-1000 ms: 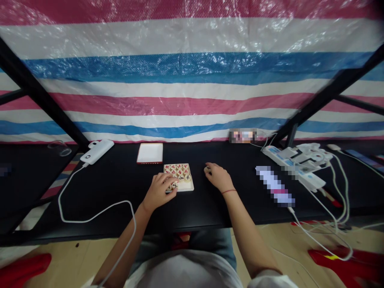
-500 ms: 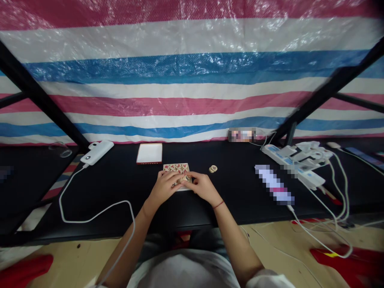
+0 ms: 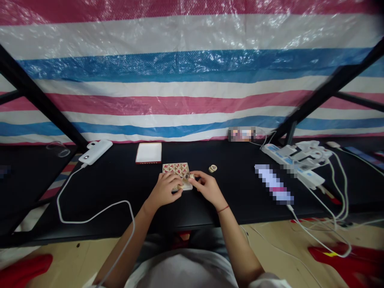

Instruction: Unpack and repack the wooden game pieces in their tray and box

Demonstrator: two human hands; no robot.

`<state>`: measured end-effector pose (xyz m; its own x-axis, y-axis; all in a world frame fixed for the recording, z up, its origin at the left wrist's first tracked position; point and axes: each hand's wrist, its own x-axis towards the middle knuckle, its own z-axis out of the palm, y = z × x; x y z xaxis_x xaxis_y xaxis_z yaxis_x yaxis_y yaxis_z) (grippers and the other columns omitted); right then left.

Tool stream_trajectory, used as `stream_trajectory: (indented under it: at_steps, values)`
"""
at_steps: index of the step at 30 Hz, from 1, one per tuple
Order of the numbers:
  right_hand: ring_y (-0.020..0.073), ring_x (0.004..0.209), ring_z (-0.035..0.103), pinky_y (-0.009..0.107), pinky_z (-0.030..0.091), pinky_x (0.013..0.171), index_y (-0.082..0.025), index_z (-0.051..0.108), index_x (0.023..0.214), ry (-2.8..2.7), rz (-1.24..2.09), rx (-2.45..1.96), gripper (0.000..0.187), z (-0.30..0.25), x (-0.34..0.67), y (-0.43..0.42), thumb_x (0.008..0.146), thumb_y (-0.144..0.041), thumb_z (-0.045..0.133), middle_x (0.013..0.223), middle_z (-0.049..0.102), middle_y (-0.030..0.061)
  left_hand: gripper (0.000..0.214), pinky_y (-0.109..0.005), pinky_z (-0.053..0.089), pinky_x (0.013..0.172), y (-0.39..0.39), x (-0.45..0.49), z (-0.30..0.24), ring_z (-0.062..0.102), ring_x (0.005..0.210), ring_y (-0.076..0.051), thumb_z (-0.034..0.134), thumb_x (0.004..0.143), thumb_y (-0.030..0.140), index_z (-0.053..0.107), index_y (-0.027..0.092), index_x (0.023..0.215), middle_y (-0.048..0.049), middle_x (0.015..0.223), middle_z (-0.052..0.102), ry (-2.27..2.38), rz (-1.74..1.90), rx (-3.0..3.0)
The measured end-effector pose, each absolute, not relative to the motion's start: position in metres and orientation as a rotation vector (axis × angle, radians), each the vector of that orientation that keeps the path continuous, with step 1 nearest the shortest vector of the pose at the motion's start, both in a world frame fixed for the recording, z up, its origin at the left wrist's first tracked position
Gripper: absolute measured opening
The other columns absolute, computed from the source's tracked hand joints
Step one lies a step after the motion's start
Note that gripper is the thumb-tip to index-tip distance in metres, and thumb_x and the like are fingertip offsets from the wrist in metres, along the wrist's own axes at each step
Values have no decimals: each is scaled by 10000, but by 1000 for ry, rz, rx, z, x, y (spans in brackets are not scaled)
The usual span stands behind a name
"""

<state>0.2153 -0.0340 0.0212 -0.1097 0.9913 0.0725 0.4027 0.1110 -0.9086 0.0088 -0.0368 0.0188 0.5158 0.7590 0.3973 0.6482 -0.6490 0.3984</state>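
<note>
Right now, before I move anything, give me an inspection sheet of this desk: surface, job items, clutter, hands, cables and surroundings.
Surface: black tabletop, no spills seen.
Job items: wooden tray packed with Chinese chess pieces; one loose piece lies on the tabletop right of it.
Clutter: white red-rimmed box lid, white power bank, power strip, blurred object.
Hands: left hand and right hand at the tray's near edge; grip unclear.
Cables: white cable loops across the tabletop; another hangs over the front edge.
Surroundings: striped tarpaulin behind, black frame bars.
</note>
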Motion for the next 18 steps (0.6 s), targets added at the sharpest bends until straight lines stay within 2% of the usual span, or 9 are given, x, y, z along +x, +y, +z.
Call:
stream_trajectory:
  at_steps: [7,13,18]
  values:
    - [109,604,536,247,464,617,-198,684,1014,-1866,795,-1367,287,27,210,-41,817,-405,656,896,652,34,94,-376,354,860,-38,5,12,551,1007,-198,591,839,258,650,230,772,-16,1015,664,1217,814,2582]
    - [157,782,621,264,479,720,-226,659,1074,-2070,649,-1412,264,30,197,-46,839,-346,661,1011,650,50,108,-367,364,866,-39,1,13,540,1019,-208,595,835,305,621,222,899,-35,1036,644,1295,852,2548]
    - [153,817,645,257,489,755,-239,688,968,-2115,676,-1379,130,27,193,-47,889,-272,591,989,672,32,179,-365,362,872,-39,-1,11,534,1032,-211,610,816,312,621,229,975,-41,1056,630,1303,836,2529]
